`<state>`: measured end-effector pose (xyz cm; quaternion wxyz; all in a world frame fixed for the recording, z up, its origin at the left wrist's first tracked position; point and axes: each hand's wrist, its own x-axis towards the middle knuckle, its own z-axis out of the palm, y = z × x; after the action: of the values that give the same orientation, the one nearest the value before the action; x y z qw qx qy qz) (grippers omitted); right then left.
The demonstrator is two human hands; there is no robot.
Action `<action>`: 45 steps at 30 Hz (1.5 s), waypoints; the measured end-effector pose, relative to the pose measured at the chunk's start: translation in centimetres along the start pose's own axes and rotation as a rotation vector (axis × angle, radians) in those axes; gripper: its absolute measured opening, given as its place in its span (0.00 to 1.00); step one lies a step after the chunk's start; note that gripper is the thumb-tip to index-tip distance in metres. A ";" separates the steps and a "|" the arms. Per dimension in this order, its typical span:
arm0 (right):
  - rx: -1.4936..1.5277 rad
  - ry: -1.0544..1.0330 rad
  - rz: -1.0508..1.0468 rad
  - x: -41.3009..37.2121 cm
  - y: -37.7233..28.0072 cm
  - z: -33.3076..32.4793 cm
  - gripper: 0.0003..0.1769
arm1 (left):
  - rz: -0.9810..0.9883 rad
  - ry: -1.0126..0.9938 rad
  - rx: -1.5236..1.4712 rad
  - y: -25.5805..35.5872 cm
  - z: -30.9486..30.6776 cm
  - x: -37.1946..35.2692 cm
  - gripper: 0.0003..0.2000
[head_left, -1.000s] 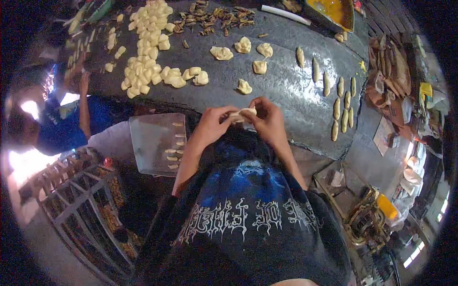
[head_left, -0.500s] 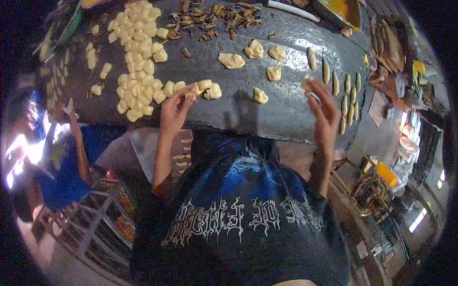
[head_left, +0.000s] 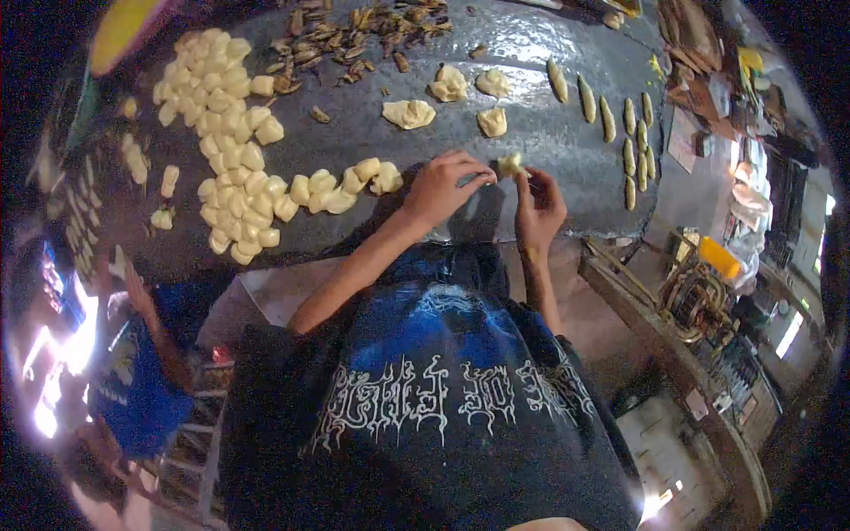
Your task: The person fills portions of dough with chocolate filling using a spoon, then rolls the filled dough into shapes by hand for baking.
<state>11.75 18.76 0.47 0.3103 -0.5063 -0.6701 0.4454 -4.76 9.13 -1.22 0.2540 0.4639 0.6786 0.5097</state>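
Note:
My left hand (head_left: 443, 188) is over the dark table (head_left: 584, 173), fingertips pinched together toward the right; what is between them, if anything, I cannot make out. Close beside it, my right hand (head_left: 540, 210) grips a small pale piece of dough (head_left: 510, 165) between thumb and fingers, slightly blurred. Beyond the hands lie flattened dough pieces with uneven edges, among them one square-like piece (head_left: 491, 122) and a wider one (head_left: 409, 114). A row of rounded dough lumps (head_left: 336, 200) runs from a large heap of dough lumps (head_left: 235, 168) toward my left hand.
Brown strips of filling (head_left: 354, 40) are scattered at the table's far side. Several slim rolled dough sticks (head_left: 607, 119) lie at the right. At the left, another person in a blue shirt (head_left: 146, 389) works at the table beside a metal rack (head_left: 190, 465).
My left hand has moved right, away from the dough lumps, and my right hand has moved left, bringing them close together. The view has shifted slightly.

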 end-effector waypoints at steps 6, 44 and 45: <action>0.222 0.068 0.104 0.8 0.3 -1.9 0.17 | -0.151 -0.045 -0.025 -1.7 2.9 -0.1 0.09; -0.355 -1.004 -0.781 4.7 4.9 5.9 0.17 | -0.387 0.324 0.553 -2.0 -7.7 -8.8 0.19; -0.282 -0.994 -0.551 4.5 3.4 5.7 0.16 | -0.412 0.233 0.632 -2.7 -8.9 -8.5 0.16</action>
<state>6.84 21.73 -5.12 -0.0070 -0.0801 -0.8950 0.4388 -9.31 -2.63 -1.69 0.1172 0.3123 0.9052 0.2632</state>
